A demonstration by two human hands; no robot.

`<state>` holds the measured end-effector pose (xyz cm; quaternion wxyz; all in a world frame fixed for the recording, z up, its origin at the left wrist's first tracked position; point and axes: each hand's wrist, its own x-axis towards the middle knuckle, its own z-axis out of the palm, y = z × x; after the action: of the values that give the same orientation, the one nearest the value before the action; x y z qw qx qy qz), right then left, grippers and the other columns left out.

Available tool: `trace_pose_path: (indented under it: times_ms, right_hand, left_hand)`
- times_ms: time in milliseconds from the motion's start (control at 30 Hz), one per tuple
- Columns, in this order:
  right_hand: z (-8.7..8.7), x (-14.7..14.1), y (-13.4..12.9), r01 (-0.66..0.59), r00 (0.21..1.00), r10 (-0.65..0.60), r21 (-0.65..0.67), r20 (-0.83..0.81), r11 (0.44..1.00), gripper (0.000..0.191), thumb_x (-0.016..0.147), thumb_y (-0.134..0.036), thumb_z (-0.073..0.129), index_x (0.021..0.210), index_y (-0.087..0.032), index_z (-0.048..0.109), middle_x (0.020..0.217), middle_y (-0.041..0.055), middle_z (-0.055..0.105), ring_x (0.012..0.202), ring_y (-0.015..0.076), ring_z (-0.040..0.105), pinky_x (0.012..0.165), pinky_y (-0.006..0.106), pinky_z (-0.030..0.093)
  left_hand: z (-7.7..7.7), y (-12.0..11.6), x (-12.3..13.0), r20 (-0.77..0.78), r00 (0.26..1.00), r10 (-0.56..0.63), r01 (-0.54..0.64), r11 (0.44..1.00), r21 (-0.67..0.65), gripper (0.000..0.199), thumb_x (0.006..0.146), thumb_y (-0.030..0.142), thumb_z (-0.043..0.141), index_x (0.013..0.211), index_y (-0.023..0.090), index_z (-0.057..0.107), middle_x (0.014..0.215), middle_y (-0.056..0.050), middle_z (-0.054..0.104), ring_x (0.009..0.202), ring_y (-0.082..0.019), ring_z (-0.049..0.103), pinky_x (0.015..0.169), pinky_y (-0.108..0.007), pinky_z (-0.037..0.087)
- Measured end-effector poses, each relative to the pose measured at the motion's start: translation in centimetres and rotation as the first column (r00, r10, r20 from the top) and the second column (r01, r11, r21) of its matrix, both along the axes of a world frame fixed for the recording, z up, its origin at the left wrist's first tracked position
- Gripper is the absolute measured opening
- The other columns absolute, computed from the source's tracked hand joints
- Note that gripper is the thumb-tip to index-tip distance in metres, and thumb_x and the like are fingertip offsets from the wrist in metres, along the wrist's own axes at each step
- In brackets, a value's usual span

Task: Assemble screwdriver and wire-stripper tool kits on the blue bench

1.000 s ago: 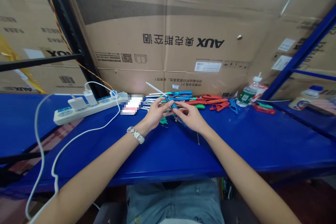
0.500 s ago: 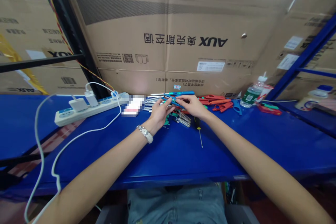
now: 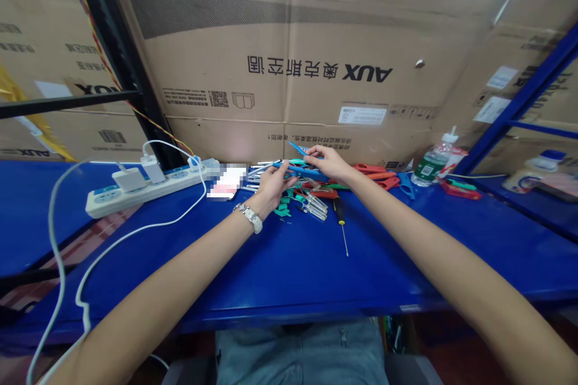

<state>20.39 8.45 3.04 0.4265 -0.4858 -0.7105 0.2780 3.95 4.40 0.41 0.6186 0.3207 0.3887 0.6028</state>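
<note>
My right hand (image 3: 327,162) is closed on a thin blue tool (image 3: 297,148), whose tip points up and left. Just left of it, my left hand (image 3: 272,186) has its fingers wrapped round a blue-handled piece (image 3: 289,167), partly hidden by the fingers. Beneath and around both hands lies a pile of tools: clear-handled screwdrivers (image 3: 317,207), green pieces (image 3: 283,210), silver shafts and more blue handles. Orange-red tools (image 3: 383,179) lie to the right of my right hand. A black and yellow screwdriver (image 3: 341,222) points toward the front edge.
A white power strip (image 3: 149,191) with plugs and cables lies on the left of the blue table (image 3: 271,277), beside a blurred phone (image 3: 228,181). A green-labelled bottle (image 3: 432,162) and a red box (image 3: 460,189) stand right. A large cardboard box (image 3: 316,30) rises behind.
My hands have moved apart slightly. The right hand has lifted the thin blue tool up off the other blue pieces, and the left hand has lowered a little.
</note>
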Motion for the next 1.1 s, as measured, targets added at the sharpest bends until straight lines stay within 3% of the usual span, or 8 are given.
trace_pose_path:
  times_ms: [100, 333, 567, 733, 800, 933, 1100]
  right_hand:
    - [0.5, 0.3, 0.8, -0.047, 0.998, 0.049, -0.042, 0.039, 0.998, 0.002, 0.091, -0.018, 0.063, 0.093, -0.017, 0.064, 0.086, 0.0046, 0.07, 0.072, 0.0147, 0.065, 0.073, 0.031, 0.056]
    - [0.4, 1.1, 1.1, -0.077, 0.93, 0.032, 0.11, 0.365, 0.991, 0.02, 0.077, -0.003, 0.067, 0.09, -0.018, 0.064, 0.097, 0.0066, 0.072, 0.092, 0.0207, 0.067, 0.088, 0.035, 0.053]
    - [-0.4, 0.7, 1.8, -0.068, 0.98, 0.048, 0.095, 0.191, 0.993, 0.032, 0.068, 0.0, 0.064, 0.096, -0.016, 0.065, 0.103, 0.0077, 0.072, 0.093, 0.0203, 0.068, 0.084, 0.034, 0.055]
    - [-0.8, 0.3, 1.8, 0.014, 0.979, -0.047, 0.167, 0.198, 0.986, 0.048, 0.064, -0.003, 0.067, 0.11, -0.018, 0.064, 0.106, 0.0054, 0.07, 0.087, 0.0193, 0.067, 0.084, 0.037, 0.055]
    - [-0.9, 0.1, 1.9, 0.042, 0.98, -0.076, 0.179, 0.186, 0.983, 0.051, 0.067, -0.004, 0.065, 0.117, -0.018, 0.062, 0.107, 0.0059, 0.07, 0.085, 0.0192, 0.067, 0.083, 0.037, 0.055]
    - [-1.1, -0.2, 2.0, 0.047, 0.979, -0.086, 0.206, 0.186, 0.977, 0.035, 0.083, -0.01, 0.057, 0.116, -0.019, 0.064, 0.103, 0.0058, 0.073, 0.089, 0.0193, 0.069, 0.09, 0.038, 0.054]
    - [-1.4, -0.1, 1.4, 0.025, 0.924, -0.145, 0.323, 0.354, 0.946, 0.037, 0.095, -0.019, 0.046, 0.128, -0.019, 0.063, 0.112, 0.0104, 0.074, 0.099, 0.0269, 0.069, 0.096, 0.043, 0.05]
  left_hand:
    - [-0.2, 0.1, 0.0, -0.028, 1.0, -0.012, 0.011, 1.0, -0.006, 0.02, 0.095, 0.015, 0.066, 0.075, 0.013, 0.062, 0.078, -0.004, 0.067, 0.068, -0.009, 0.064, 0.081, -0.026, 0.061]
    - [-0.1, 0.0, 0.2, -0.042, 0.999, -0.027, 0.026, 1.0, -0.002, 0.019, 0.095, 0.022, 0.067, 0.078, 0.013, 0.065, 0.081, -0.006, 0.07, 0.076, -0.013, 0.067, 0.085, -0.031, 0.061]
    - [0.0, -1.2, -0.1, -0.053, 0.998, -0.037, 0.041, 0.996, 0.077, 0.023, 0.1, 0.018, 0.057, 0.08, 0.012, 0.066, 0.09, -0.008, 0.071, 0.074, -0.011, 0.067, 0.081, -0.027, 0.059]
    - [0.1, -1.6, -0.2, -0.054, 0.998, -0.018, 0.025, 0.991, 0.129, 0.019, 0.098, 0.02, 0.062, 0.08, 0.014, 0.064, 0.086, -0.007, 0.069, 0.075, -0.012, 0.068, 0.085, -0.031, 0.06]
    - [0.1, -1.5, -0.2, -0.052, 0.999, -0.016, 0.023, 0.99, 0.14, 0.019, 0.097, 0.022, 0.064, 0.08, 0.015, 0.064, 0.086, -0.006, 0.069, 0.077, -0.014, 0.068, 0.086, -0.031, 0.06]
    - [-0.1, -1.3, -0.3, -0.048, 0.999, 0.002, 0.005, 0.989, 0.148, 0.017, 0.096, 0.021, 0.064, 0.081, 0.014, 0.064, 0.087, -0.007, 0.068, 0.078, -0.014, 0.068, 0.087, -0.031, 0.059]
    - [0.1, -1.4, -0.4, -0.062, 0.998, 0.009, 0.001, 0.988, 0.155, 0.018, 0.097, 0.021, 0.063, 0.081, 0.013, 0.063, 0.085, -0.006, 0.067, 0.075, -0.012, 0.067, 0.086, -0.03, 0.059]
